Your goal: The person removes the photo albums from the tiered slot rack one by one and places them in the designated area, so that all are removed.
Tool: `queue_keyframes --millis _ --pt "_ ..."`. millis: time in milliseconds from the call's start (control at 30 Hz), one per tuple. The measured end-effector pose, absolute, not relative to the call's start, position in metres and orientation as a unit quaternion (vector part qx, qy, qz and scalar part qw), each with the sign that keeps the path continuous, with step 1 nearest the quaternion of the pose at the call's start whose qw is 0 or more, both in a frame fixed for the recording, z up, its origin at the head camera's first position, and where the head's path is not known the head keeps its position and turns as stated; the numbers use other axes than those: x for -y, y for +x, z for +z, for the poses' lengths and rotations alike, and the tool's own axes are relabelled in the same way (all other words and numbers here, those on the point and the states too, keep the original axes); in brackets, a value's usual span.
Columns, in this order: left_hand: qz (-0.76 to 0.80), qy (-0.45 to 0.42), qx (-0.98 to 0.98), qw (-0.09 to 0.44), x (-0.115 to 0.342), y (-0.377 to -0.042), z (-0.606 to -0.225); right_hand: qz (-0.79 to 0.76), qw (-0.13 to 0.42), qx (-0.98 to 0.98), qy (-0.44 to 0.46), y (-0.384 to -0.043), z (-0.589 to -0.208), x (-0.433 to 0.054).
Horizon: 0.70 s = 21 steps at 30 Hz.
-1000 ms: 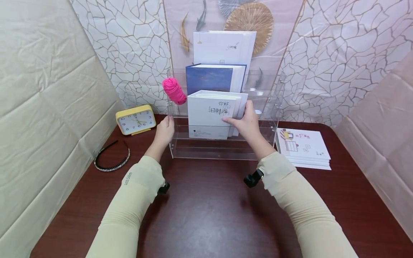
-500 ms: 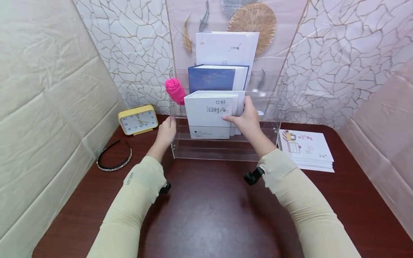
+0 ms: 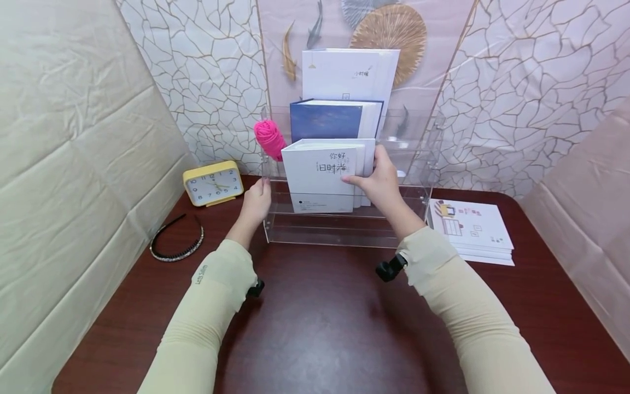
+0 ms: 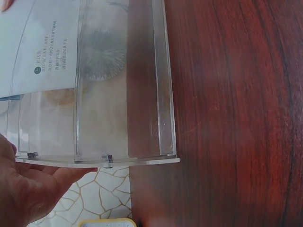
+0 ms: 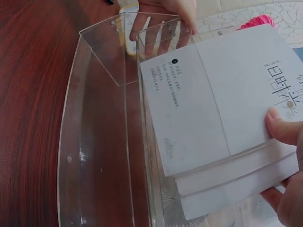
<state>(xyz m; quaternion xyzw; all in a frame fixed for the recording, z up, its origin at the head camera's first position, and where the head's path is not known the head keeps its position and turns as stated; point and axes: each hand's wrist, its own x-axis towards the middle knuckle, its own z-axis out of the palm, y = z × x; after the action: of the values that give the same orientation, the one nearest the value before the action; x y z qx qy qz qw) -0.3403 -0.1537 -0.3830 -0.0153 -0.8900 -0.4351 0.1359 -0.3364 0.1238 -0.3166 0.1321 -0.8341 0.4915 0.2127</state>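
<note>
A thick white book with Chinese lettering stands in the front tier of a clear acrylic rack. My right hand grips its right side, thumb on the front cover and fingers behind, as the right wrist view also shows. At the rack's left side panel, my left hand holds the edge. In the left wrist view, that hand's fingers lie along the panel's outer face. A blue book and a taller white book stand in the tiers behind. Pink yarn sits at the rack's left.
Left of the rack are a yellow clock and a black headband with a sparkling band. A stack of white booklets lies to the right. Fabric-covered walls enclose the dark wooden table at the back and sides.
The white book's top has shifted a little left against the blue book, with my right hand still gripping it. My left hand stays at the rack's side. The head view has turned slightly left.
</note>
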Motion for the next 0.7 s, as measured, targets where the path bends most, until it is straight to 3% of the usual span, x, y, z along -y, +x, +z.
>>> queue_keyframes --millis 700 --pt "-0.434 -0.019 0.89 0.139 0.1531 -0.3395 -0.3807 0.614 0.197 0.748 0.161 -0.3417 -0.323 -0.1235"
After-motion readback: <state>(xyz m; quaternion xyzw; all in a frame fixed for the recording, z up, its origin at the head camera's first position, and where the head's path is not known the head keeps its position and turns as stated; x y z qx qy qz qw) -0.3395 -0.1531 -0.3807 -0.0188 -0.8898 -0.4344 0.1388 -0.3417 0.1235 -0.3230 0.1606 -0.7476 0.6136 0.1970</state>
